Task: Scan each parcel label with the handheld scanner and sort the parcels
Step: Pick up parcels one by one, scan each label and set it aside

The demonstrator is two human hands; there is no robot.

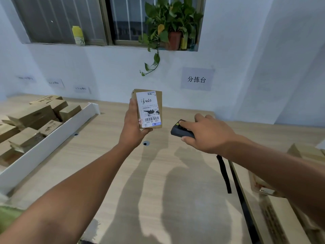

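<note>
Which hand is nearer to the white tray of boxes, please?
Left: the left hand is right of the white tray; the right hand is farther right still.

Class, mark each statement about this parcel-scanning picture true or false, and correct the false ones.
1. The left hand holds a parcel with its label facing the camera. True.
2. The right hand is empty. False: it grips the scanner.
3. The parcel lies flat on the table. False: it is held up above the table.
4. The white tray at left holds cardboard boxes. True.
</note>
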